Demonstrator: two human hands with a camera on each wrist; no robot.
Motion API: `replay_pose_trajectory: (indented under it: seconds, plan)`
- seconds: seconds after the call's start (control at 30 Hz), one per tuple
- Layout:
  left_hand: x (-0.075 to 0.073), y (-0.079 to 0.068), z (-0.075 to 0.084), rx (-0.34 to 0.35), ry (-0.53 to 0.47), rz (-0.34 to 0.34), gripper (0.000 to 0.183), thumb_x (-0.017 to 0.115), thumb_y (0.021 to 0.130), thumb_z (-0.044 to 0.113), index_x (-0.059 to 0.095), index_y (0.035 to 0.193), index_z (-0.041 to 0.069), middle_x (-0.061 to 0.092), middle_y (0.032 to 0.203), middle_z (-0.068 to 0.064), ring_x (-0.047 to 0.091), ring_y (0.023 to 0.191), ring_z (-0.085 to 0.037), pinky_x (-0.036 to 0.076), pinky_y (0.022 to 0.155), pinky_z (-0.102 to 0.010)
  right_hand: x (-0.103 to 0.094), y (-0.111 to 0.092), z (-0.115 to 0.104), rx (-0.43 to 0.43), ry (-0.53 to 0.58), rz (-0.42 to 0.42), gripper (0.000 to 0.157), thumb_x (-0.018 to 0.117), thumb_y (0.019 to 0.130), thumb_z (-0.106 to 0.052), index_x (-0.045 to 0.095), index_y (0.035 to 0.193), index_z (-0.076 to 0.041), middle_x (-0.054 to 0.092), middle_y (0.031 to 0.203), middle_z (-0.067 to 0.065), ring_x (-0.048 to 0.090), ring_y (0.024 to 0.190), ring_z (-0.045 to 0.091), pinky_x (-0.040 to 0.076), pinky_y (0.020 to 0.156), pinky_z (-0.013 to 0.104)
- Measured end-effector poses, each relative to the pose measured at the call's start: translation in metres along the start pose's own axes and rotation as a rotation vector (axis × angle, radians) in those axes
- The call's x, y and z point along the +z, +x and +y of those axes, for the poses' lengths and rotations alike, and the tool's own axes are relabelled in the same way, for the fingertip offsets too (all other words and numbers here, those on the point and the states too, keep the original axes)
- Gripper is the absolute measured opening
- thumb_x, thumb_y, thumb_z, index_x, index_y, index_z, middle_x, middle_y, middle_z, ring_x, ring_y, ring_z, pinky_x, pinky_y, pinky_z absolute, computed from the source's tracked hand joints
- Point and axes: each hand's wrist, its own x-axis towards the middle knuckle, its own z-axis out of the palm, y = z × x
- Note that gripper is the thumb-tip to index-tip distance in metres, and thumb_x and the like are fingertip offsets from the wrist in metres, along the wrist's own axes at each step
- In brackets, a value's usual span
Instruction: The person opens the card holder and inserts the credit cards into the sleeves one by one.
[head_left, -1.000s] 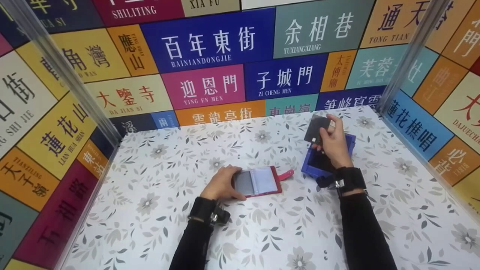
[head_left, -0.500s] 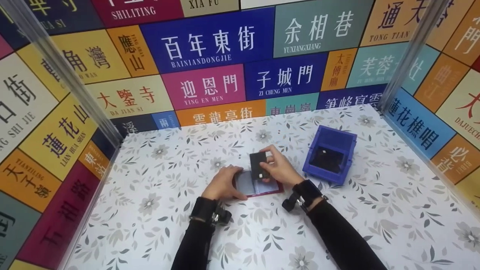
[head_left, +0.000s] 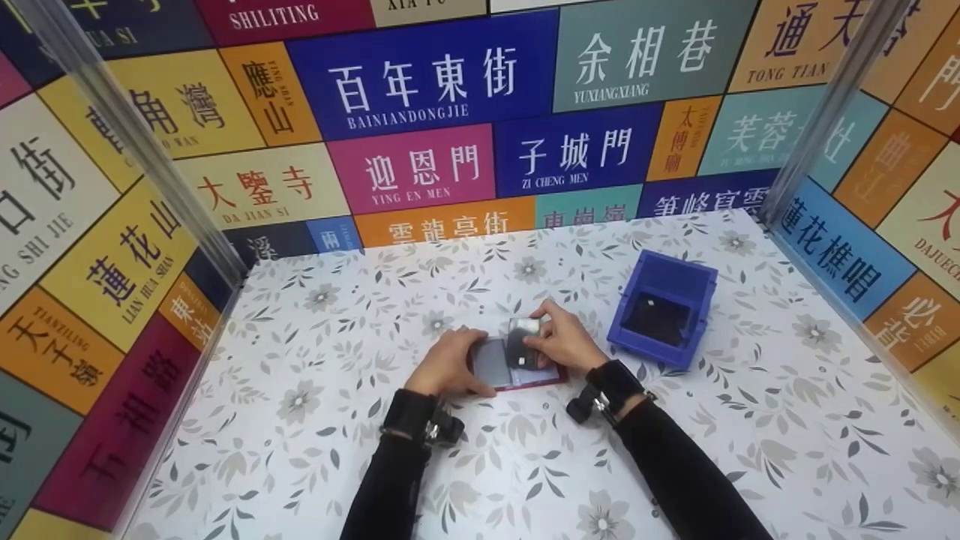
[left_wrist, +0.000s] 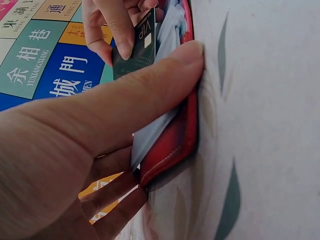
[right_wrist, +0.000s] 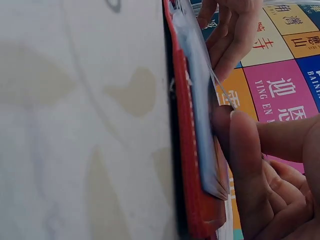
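A small red card holder (head_left: 551, 381) with clear plastic sleeves lies spread on the table. My left hand (head_left: 447, 364) grips its left end, thumb along the near edge and fingers at the far side. Between thumb and fingers, my right hand (head_left: 564, 341) pinches a black card (head_left: 519, 346) over the right-hand sleeves. The left wrist view shows "VIP" lettering on this card (left_wrist: 142, 45), its edge right beside the sleeves. From the right wrist, the stack of sleeves (right_wrist: 202, 120) is seen edge-on above the red cover, with my right thumb close by.
To the right of the hands stands a blue open box (head_left: 660, 358) with black cards (head_left: 656, 315) inside. A floral-patterned tabletop (head_left: 525, 480) runs under everything. Panels with coloured street-name signs (head_left: 420, 82) rise behind and at both sides.
My right hand has brought the black card from the blue box leftward to the card holder, then lowered it onto the right-hand sleeves. The left hand stays on the holder.
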Motion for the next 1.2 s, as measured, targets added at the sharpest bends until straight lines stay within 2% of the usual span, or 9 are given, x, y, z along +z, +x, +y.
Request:
replay_pose_trajectory:
  seconds: [0.13, 0.3, 0.57, 0.8, 0.93, 1.07, 1.2]
  plan:
    - [0.0, 0.0, 0.0, 0.003, 0.001, 0.005, 0.096, 0.101, 0.06, 0.026, 0.058, 0.143, 0.002, 0.062, 0.14, -0.016, 0.056, 0.129, -0.035, 0.043, 0.116, -0.046, 0.0, -0.001, -0.001, 0.037, -0.009, -0.053, 0.038, 0.076, 0.091, -0.003, 0.055, 0.122, 0.002, 0.063, 0.062, 0.002, 0.062, 0.045, 0.01, 0.053, 0.045, 0.024]
    - [-0.001, -0.001, 0.002, -0.015, -0.005, 0.003, 0.097, 0.101, 0.06, 0.026, 0.057, 0.144, 0.003, 0.062, 0.14, -0.016, 0.055, 0.128, -0.035, 0.043, 0.115, -0.047, 0.001, -0.003, -0.005, 0.104, -0.029, -0.102, 0.036, 0.08, 0.089, -0.008, 0.061, 0.119, -0.003, 0.063, 0.064, 0.002, 0.062, 0.045, 0.009, 0.052, 0.045, 0.023]
    - [-0.001, -0.001, 0.001, -0.025, -0.017, -0.007, 0.096, 0.101, 0.061, 0.025, 0.057, 0.144, 0.004, 0.062, 0.139, -0.015, 0.055, 0.128, -0.034, 0.043, 0.115, -0.046, 0.003, -0.005, -0.006, 0.096, -0.048, -0.085, 0.036, 0.082, 0.087, -0.008, 0.065, 0.118, -0.003, 0.065, 0.065, 0.003, 0.06, 0.044, 0.008, 0.051, 0.043, 0.023]
    - [0.001, 0.0, 0.001, -0.028, -0.037, -0.006, 0.097, 0.101, 0.06, 0.025, 0.057, 0.144, 0.004, 0.062, 0.139, -0.015, 0.055, 0.126, -0.032, 0.044, 0.114, -0.046, 0.002, -0.005, -0.007, 0.124, -0.049, -0.081, 0.039, 0.085, 0.084, -0.01, 0.069, 0.119, -0.003, 0.067, 0.065, 0.004, 0.06, 0.044, 0.008, 0.052, 0.044, 0.023]
    - [0.0, 0.0, 0.001, -0.013, -0.029, -0.005, 0.098, 0.102, 0.059, 0.025, 0.057, 0.144, 0.004, 0.063, 0.137, -0.015, 0.056, 0.125, -0.033, 0.045, 0.114, -0.046, 0.003, -0.003, -0.004, 0.078, -0.076, -0.082, 0.044, 0.086, 0.084, -0.013, 0.072, 0.126, -0.005, 0.068, 0.067, 0.003, 0.06, 0.044, 0.008, 0.051, 0.045, 0.022]
    - [0.0, 0.0, 0.001, -0.005, -0.01, -0.009, 0.098, 0.102, 0.059, 0.027, 0.058, 0.144, 0.004, 0.063, 0.138, -0.014, 0.056, 0.127, -0.033, 0.044, 0.115, -0.045, 0.008, -0.001, -0.004, 0.0, -0.101, -0.095, 0.048, 0.084, 0.086, -0.014, 0.068, 0.13, -0.001, 0.067, 0.068, 0.002, 0.06, 0.044, 0.007, 0.05, 0.046, 0.021]
    - [-0.001, 0.001, 0.001, -0.007, -0.011, -0.007, 0.098, 0.102, 0.059, 0.027, 0.058, 0.144, 0.005, 0.063, 0.14, -0.014, 0.056, 0.128, -0.034, 0.043, 0.116, -0.046, 0.017, -0.001, -0.009, -0.001, -0.091, -0.063, 0.049, 0.085, 0.085, -0.012, 0.066, 0.127, 0.003, 0.067, 0.069, 0.002, 0.06, 0.043, 0.007, 0.051, 0.046, 0.021]
